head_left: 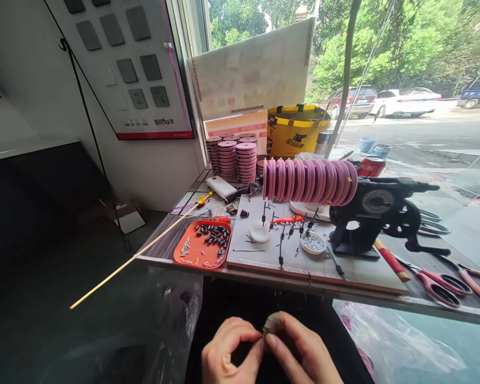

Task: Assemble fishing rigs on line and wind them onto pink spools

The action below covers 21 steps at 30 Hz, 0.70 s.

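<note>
Both hands are low, over the lap, just in front of the table edge. Left hand (232, 349): thumb and index pinched together, other fingers curled. Right hand (300, 349): same pinch, tips touching or nearly touching the left's. Grey wrap (272, 322) at the right index tip. Can't tell what's between the tips, too small.

Nearest work is the white board (256, 260) on the table, just beyond the hands, with black stems (281, 248) on it. Dish (312, 253) of silvery beads sits right of the stems. Orange tray (195, 246) is just left of the board, black bits (216, 234) mostly at the back, pale pins at left. Black winder (370, 202) stands on the board's right side, pink spools (310, 181) in a row on it. Scissors (429, 276) far right.
</note>
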Available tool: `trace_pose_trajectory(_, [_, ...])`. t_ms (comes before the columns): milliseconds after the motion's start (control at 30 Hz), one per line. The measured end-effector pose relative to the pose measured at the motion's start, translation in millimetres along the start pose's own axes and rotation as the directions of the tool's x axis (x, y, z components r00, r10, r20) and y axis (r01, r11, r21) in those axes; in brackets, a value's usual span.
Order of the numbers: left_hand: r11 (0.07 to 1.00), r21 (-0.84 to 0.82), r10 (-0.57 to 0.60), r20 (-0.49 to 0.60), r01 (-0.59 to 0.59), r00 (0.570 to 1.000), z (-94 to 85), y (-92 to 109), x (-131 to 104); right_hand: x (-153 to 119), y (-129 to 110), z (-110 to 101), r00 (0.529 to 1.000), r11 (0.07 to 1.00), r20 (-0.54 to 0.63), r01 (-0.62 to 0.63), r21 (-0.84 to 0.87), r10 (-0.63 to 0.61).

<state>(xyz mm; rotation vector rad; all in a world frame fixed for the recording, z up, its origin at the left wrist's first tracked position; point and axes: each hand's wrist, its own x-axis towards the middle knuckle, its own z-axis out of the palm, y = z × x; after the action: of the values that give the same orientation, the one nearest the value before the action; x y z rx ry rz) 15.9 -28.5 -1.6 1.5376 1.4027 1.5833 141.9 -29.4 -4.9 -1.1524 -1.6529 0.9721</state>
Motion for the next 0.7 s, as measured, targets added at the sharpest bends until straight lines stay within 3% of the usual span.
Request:
trace_pose_trajectory(567, [0.997,-0.011,0.082,-0.006,-0.082,0.997,-0.6,-2.9,0.1,-1.2,7.3,0.2,0.978,0.972,0.122,-0.189,0.141,0.172])
trace_pose_trajectory(700, [0.996,-0.008,0.087,0.012,-0.087,0.996,-0.8,-3.9,0.5,-2.7,5.2,1.4,0.977,0.965,0.07,-0.209,0.159,0.2])
